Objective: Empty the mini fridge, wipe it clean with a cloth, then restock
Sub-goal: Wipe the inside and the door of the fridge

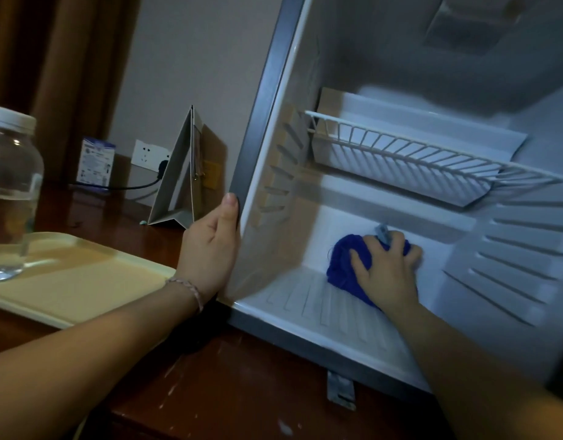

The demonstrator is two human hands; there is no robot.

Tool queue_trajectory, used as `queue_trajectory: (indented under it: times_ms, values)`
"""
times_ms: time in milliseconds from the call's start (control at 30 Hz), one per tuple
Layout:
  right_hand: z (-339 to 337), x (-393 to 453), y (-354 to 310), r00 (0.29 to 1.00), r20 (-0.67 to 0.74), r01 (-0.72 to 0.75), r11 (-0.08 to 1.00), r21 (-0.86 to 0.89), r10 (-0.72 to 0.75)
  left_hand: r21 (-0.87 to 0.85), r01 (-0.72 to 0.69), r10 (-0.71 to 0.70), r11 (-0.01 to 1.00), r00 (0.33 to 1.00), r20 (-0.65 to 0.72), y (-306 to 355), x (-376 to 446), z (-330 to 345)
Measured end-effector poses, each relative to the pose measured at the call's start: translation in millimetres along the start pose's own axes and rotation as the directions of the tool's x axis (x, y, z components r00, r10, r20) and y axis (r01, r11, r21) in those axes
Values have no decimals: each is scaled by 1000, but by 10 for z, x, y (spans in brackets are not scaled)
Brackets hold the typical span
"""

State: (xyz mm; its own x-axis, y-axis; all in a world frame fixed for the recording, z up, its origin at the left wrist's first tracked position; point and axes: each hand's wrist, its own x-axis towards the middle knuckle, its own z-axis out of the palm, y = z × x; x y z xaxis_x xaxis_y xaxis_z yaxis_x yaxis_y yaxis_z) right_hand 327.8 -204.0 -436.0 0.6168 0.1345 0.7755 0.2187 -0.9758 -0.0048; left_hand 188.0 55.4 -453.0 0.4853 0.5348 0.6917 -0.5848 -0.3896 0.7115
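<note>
Her right hand [386, 271] presses the blue cloth [343, 265] flat-fingered on the fridge floor [305, 300]; better reach the corners while her left hand [210, 246] grips the frame [261, 106].

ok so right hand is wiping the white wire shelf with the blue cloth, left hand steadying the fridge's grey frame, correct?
Not the shelf. The head view shows the right hand pressing the blue cloth on the white ribbed fridge floor, below the white wire shelf. The left hand does hold the grey fridge frame.
</note>
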Motion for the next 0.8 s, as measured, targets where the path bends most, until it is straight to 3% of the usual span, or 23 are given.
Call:
queue_trajectory:
  times_ms: [100,200,800]
  values:
    - [10,53,-207,991,95,97,994,-55,-92,16,-16,16,1000,999,32,0,7,-20]
    - [4,34,-176,991,99,94,992,-79,-86,8,-27,26,1000,999,31,15,4,-32]
    - [-210,-225,398,970,124,-186,966,-178,209,21,-10,9,1000,999,47,35,-1,-60]
